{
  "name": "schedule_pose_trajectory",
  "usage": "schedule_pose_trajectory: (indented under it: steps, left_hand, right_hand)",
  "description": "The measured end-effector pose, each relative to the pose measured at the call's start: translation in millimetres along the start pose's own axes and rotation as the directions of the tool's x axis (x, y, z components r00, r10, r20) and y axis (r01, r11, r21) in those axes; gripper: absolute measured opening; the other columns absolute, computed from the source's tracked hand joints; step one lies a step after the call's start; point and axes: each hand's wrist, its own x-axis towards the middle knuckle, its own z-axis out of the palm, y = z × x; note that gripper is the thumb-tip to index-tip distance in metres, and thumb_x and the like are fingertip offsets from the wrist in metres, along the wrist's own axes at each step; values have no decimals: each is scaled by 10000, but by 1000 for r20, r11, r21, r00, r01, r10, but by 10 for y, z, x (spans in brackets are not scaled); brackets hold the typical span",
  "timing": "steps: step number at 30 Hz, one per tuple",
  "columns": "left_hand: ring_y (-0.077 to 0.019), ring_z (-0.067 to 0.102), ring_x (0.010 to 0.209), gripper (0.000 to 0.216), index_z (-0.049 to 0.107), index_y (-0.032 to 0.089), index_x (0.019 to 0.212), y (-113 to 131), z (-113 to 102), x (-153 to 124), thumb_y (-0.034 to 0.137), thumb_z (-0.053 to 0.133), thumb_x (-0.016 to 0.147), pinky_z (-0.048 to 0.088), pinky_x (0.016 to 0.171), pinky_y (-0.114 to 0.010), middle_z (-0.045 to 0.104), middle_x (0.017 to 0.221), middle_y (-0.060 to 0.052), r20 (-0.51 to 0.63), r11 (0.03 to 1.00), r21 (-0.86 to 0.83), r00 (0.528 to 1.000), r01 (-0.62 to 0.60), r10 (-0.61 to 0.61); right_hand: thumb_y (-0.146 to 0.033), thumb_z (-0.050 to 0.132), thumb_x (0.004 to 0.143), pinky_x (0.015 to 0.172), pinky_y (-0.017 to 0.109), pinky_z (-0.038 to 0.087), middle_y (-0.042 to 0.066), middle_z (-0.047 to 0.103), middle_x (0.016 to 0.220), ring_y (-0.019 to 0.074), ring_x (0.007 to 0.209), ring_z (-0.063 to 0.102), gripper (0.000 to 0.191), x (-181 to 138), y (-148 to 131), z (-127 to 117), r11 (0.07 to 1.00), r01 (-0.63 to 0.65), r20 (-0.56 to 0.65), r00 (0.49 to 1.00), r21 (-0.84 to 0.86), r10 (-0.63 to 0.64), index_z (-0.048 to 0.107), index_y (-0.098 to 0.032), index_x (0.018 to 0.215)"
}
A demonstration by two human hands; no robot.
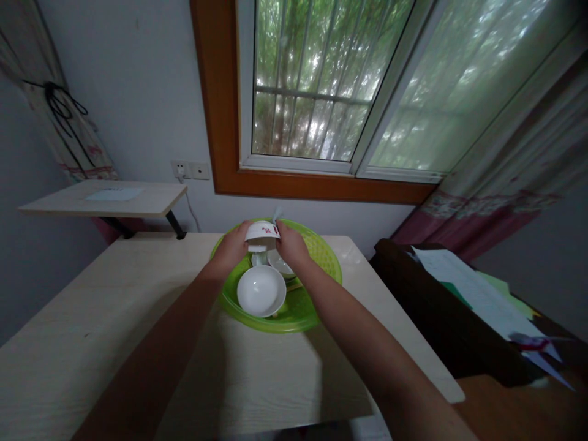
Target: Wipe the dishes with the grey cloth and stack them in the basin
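Observation:
Both hands hold a white bowl with red flower prints (263, 230) tilted over a green plastic basket (331, 260). My left hand (233, 246) is closed on its left side, my right hand (292, 245) on its right side. A pale greyish piece (277, 214) sticks up by the right fingers; its kind cannot be made out. Below, a plain white bowl (261, 291) sits face up at the front of the basket. Another white bowl (280, 263) lies behind it, partly hidden by my right hand, near a thin yellowish stick (294, 286).
The basket stands on a light wooden table (151, 294). A small raised shelf (105, 199) with a paper stands at the back left. Behind is a barred window (321, 92). To the right, papers (478, 294) lie on a dark piece of furniture.

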Motion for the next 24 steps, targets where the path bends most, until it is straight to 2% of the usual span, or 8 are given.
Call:
schedule_pose_trajectory:
  steps: [4, 10, 13, 16, 20, 24]
  left_hand:
    - [-293, 560, 1237, 559, 690, 248, 1141, 26, 0, -12, -26, 573, 668, 362, 1129, -409, 669, 1243, -99, -5, 986, 149, 997, -76, 78]
    - [-267, 581, 1235, 544, 619, 216, 1262, 62, -7, 8, 22, 536, 760, 384, 1131, -405, 642, 1310, -108, 26, 887, 440, 989, -139, 142]
    - [-251, 634, 1141, 432, 590, 176, 1272, 68, -6, 22, 110, 518, 851, 461, 1043, -394, 679, 1234, -131, 43, 818, 567, 996, -93, 83]
    - [-242, 683, 990, 323, 613, 150, 1209, 50, 0, 33, 211, 525, 904, 525, 913, -367, 724, 1089, -137, 42, 820, 572, 999, 4, -34]
    - [-221, 687, 935, 289, 612, 152, 1179, 44, 1, 33, 197, 505, 914, 534, 845, -328, 728, 1058, -129, 38, 857, 513, 997, 40, -69]
    - [-209, 673, 946, 325, 591, 155, 1170, 89, -4, 17, 98, 481, 870, 515, 844, -312, 718, 1062, -120, 67, 840, 543, 997, 5, -49]
  right_hand:
    - [-142, 494, 897, 891, 352, 500, 164, 692, 1189, 272, 995, 665, 441, -8, -38, -7, 1000, 5, -3, 1000, 12, -5, 544, -167, 1335]
    - [-71, 465, 864, 874, 308, 498, 111, 729, 1072, 238, 981, 662, 341, 45, 60, 129, 971, -47, -66, 996, 235, 64, 633, -168, 1145]
    - [-113, 452, 906, 852, 303, 507, 84, 735, 1036, 221, 951, 665, 279, 86, 116, 216, 924, -83, -96, 987, 374, 127, 660, -175, 1083]
    - [-153, 468, 926, 854, 299, 511, 69, 734, 1060, 206, 961, 664, 268, 113, 144, 269, 880, -98, -97, 982, 464, 160, 661, -178, 1110]
    - [-156, 488, 914, 865, 309, 514, 68, 738, 1063, 214, 976, 665, 275, 102, 148, 248, 907, -88, -72, 989, 411, 128, 663, -183, 1124]
    - [-123, 484, 890, 887, 321, 508, 90, 733, 1076, 239, 1008, 664, 310, 54, 114, 134, 974, -42, -49, 997, 220, 54, 642, -184, 1150]
